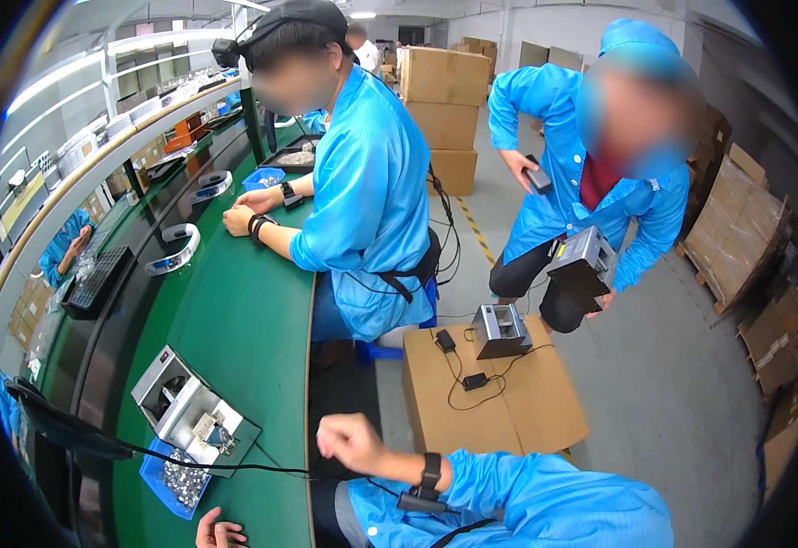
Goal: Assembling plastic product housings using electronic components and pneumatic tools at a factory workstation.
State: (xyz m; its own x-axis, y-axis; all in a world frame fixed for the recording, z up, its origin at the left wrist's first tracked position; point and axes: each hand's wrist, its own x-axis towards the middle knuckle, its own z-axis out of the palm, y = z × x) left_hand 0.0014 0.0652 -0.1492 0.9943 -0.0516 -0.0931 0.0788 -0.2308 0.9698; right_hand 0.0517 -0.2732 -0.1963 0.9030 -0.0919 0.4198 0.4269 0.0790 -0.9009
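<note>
My right hand (351,442) is raised beside the edge of the green workbench (262,315), its fingers curled in with nothing visible in them. A dark band circles that wrist, below a blue sleeve. At the lower edge, my left hand (219,531) is partly cut off; its visible fingers are apart and hold nothing I can see. Just beyond it lies a blue tray (154,475) of small shiny metal parts. Against the tray stands a silver, box-shaped bench machine (198,402) with an opening in its housing. A black cable runs past it toward my right hand.
A seated co-worker (353,173) in blue leans over the bench ahead. Another co-worker (591,173) stands at right, holding a similar machine (586,260) and a dark adapter (538,175). A carton (545,393) carries another machine (501,331) and cables. Stacked boxes (443,100) stand behind.
</note>
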